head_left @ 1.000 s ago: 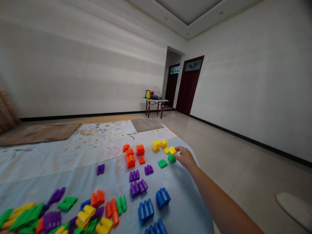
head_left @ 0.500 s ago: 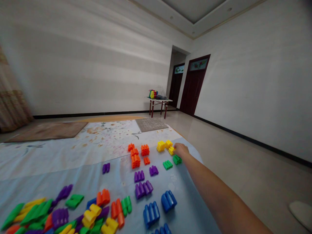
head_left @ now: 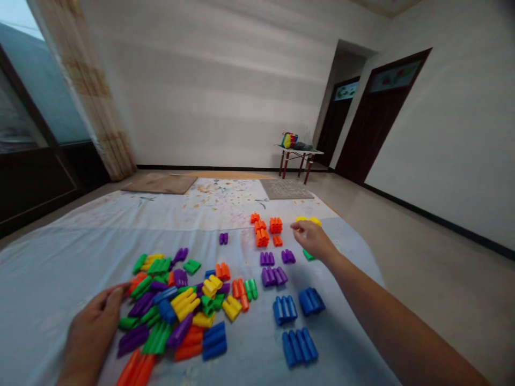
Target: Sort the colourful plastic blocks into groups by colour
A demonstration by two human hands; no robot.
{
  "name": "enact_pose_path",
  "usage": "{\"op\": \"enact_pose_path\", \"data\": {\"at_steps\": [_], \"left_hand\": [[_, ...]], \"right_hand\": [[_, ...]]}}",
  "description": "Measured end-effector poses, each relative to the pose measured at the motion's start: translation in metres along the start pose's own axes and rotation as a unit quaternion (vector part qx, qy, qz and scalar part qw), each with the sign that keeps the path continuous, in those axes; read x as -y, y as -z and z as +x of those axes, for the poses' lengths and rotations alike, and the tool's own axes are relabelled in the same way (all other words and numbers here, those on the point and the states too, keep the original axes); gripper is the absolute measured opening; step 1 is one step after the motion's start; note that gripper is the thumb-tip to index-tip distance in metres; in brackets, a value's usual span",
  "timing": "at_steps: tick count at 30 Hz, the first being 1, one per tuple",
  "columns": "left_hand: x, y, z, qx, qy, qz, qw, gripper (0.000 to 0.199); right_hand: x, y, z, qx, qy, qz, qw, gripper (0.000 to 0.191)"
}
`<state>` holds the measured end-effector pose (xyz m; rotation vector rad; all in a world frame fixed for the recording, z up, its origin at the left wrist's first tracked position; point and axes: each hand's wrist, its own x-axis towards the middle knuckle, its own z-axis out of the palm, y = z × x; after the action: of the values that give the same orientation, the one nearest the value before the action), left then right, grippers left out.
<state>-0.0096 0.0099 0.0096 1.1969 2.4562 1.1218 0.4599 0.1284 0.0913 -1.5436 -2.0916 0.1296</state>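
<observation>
My left hand point(head_left: 94, 327) is at the left edge of a mixed pile of plastic building blocks, its fingers stretched out and the tips by an orange block point(head_left: 137, 281). Whether they touch it, I cannot tell. My right hand point(head_left: 316, 239) hangs over the far right side of the bed, fingers loosely bent, with no block visible in them. Yellow blocks point(head_left: 315, 220) lie just behind it, partly hidden, and a green block point(head_left: 308, 255) shows below it. Orange blocks point(head_left: 276, 225) stand left of the right hand. Purple blocks point(head_left: 274, 276) and blue blocks point(head_left: 300, 347) lie in groups nearer me.
The blocks lie on a pale blue and floral bedsheet point(head_left: 241, 343). One purple block point(head_left: 223, 238) lies apart. A brown mat point(head_left: 161, 183) and a grey mat point(head_left: 287, 189) lie at the far end. Beyond stands a small table point(head_left: 302, 151) with bags on it.
My right hand has drawn back left from the yellow blocks. My left hand has come into view beside the pile. The view has turned left and down, showing more of the pile.
</observation>
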Motion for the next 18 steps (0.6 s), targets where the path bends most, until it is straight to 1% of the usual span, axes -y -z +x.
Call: {"op": "enact_pose_path", "data": {"at_steps": [1,3,5,7,9,11,13,15,18], "left_hand": [[-0.001,0.002,-0.001,0.012,0.012,-0.013,1.000,0.038],[-0.006,0.003,-0.003,0.024,0.021,-0.030,0.999,0.041],[-0.009,0.002,-0.004,0.028,0.018,-0.036,0.999,0.043],[-0.010,0.002,-0.005,0.032,0.014,-0.037,0.999,0.045],[-0.007,0.002,-0.005,0.037,0.010,-0.040,0.998,0.047],[-0.003,0.002,-0.004,0.039,0.004,-0.044,0.998,0.047],[-0.002,0.002,-0.003,0.037,0.001,-0.045,0.998,0.047],[-0.003,0.002,-0.004,0.035,-0.003,-0.048,0.998,0.046],[-0.006,0.003,-0.005,0.030,-0.009,-0.056,0.998,0.043]], "right_hand": [[0.019,-0.004,-0.007,0.021,0.046,0.034,0.998,0.024],[0.055,-0.013,-0.022,0.073,0.114,0.072,0.988,0.023],[0.085,-0.021,-0.036,0.124,0.157,0.068,0.978,0.025],[0.104,-0.029,-0.045,0.167,0.180,0.029,0.969,0.029],[0.112,-0.037,-0.049,0.208,0.191,-0.023,0.959,0.035],[0.113,-0.044,-0.051,0.246,0.198,-0.069,0.946,0.038],[0.112,-0.051,-0.052,0.270,0.205,-0.098,0.936,0.038],[0.111,-0.055,-0.053,0.277,0.208,-0.117,0.931,0.037],[0.115,-0.055,-0.057,0.269,0.202,-0.136,0.932,0.030]]}}
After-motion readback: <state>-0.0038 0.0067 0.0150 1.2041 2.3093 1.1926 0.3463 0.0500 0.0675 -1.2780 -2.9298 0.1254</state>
